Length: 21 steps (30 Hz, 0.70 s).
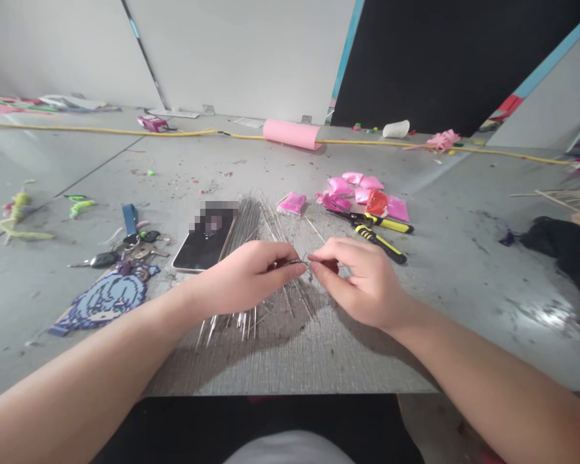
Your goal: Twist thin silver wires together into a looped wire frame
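Observation:
My left hand (pixel 251 274) and my right hand (pixel 357 277) meet near the middle of the table, thumbs and forefingers pinched. Between their fingertips runs a thin metal wire (pixel 307 260), which looks bent or twisted; its exact shape is too small to tell. Both hands are closed on it. Under and beside my left hand lies a bundle of straight silvery wires (pixel 244 225), with several loose ones spread below the fingers. Pliers (pixel 381 235) with yellow and black handles rest just beyond my right hand. A phone (pixel 205 238) lies left of the bundle.
Small pink packets (pixel 341 187) and a red one (pixel 377 203) lie behind the pliers. Keys (pixel 138 248) and a blue pixel-pattern piece (pixel 109 296) are at the left. A pink roll (pixel 292 134) and a yellow cord (pixel 188 133) lie at the back; dark cloth (pixel 565 251) is at the right.

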Available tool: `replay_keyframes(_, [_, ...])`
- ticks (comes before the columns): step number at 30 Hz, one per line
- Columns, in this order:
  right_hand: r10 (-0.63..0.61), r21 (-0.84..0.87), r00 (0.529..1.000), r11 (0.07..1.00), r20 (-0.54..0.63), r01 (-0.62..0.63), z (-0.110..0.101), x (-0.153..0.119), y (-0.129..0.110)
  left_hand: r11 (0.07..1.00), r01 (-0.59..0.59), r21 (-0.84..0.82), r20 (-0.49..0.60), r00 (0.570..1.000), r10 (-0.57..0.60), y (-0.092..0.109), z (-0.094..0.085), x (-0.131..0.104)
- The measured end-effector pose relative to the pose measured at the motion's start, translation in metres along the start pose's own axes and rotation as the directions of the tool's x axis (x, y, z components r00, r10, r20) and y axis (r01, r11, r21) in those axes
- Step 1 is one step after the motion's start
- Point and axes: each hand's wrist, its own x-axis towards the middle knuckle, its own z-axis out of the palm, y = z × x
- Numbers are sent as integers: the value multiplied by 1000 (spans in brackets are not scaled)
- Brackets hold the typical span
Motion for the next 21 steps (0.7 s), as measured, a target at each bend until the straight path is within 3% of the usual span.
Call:
replay_keyframes(4, [130,79,991,989,-19,-128,2,-1,0,1000,15,-13,-1,1000,-15,1,-1,0])
replay_keyframes(8, [324,294,946,902,26,-317,4,-4,3,999,15,-29,-15,1000,-16,1,-1,1])
replay_keyframes(10, [299,297,954,910,20,-291,3,-5,3,999,17,-37,-15,1000,-17,2,-1,1])
replay_keyframes(14, [81,156,997,985,-20,-77,-2,-4,1,998,33,-60,5,999,-33,4,-2,-1])
replay_keyframes(16, [29,134,999,991,-25,-25,-3,-3,-1,997,34,-70,16,999,-33,6,-2,-2])
replay_keyframes(18, [69,170,997,983,-32,-63,-2,-4,-1,997,30,-75,18,999,-28,7,-3,-2])
replay_keyframes(21, [235,329,972,920,-23,-215,1,-5,0,997,20,-69,1,1000,-20,9,-4,-2])
